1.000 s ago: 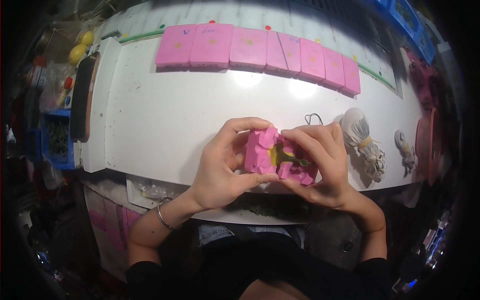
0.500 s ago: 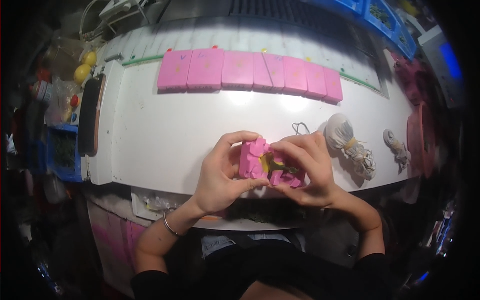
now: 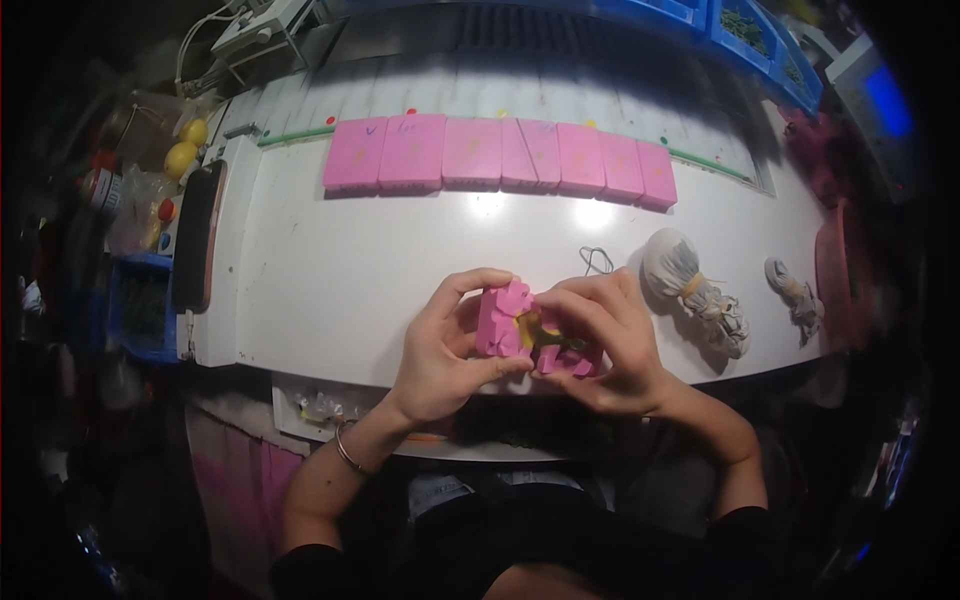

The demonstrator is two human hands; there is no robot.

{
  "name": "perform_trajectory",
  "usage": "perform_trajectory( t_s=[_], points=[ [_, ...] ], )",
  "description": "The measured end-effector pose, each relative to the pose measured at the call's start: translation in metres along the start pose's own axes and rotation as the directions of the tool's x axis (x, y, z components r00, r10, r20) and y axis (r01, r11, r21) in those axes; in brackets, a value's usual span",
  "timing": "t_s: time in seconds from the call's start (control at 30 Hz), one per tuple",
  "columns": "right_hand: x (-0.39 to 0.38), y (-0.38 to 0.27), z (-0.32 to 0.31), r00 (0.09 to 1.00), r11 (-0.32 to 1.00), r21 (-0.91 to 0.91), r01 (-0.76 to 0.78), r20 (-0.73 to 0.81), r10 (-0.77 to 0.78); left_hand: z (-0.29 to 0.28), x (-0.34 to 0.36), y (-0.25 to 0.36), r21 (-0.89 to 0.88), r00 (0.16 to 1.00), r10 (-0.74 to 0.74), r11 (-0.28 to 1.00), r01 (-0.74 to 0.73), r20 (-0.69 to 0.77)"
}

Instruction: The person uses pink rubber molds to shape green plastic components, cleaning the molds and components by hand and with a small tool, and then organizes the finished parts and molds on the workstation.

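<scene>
Two hands at work on one pink mould with a dark green form

The left hand and the right hand are both closed, and together they grip one pink mould, the left from its left side and the right from its right side. The mould is above the near edge of the white bench, between the two hands. It shows two portions with blocky, notched faces; whether these are joined, I cannot tell. Between them is one dark green form, with some yellow at its left end. The right fingers cover part of the right portion.

Farther back on the bench, seven pink blocks stand side by side in one row. Beyond the row I count two red dots. To the right of the right hand lie two cloth bundles, a large one near it and a small one farther right. One bent wire lies just beyond this hand. At the left end there is one phone, and past it two yellow balls. One bracelet is around the left wrist.
</scene>
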State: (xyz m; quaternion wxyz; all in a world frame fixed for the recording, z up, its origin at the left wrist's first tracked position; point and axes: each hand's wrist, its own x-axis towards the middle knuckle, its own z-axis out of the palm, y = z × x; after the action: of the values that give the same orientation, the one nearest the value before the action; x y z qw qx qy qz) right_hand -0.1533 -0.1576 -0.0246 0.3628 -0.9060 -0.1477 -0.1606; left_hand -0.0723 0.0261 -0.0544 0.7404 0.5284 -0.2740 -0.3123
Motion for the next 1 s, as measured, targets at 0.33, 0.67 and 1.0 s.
perform_trajectory(
  t_s=[0.33, 0.67, 1.0],
  points=[
    [0.002, -0.001, -0.001, 1.0, 1.0, -0.01, 0.016, -0.007, -0.016, 0.001, -0.001, -0.002, -0.053, 1.0, 0.003, 0.999, -0.004, -0.007],
    [0.014, -0.009, -0.009, 1.0, 0.945, 0.325, -0.028, 0.007, 0.027, 0.005, 0.002, 0.001, 0.004, 1.0, 0.016, 1.0, -0.016, -0.023],
    [0.033, -0.018, -0.026, 0.984, 0.723, 0.681, -0.118, -0.018, 0.178, 0.009, 0.027, 0.038, 0.78, 0.919, 0.391, 0.557, -0.285, 0.056]
  ],
)
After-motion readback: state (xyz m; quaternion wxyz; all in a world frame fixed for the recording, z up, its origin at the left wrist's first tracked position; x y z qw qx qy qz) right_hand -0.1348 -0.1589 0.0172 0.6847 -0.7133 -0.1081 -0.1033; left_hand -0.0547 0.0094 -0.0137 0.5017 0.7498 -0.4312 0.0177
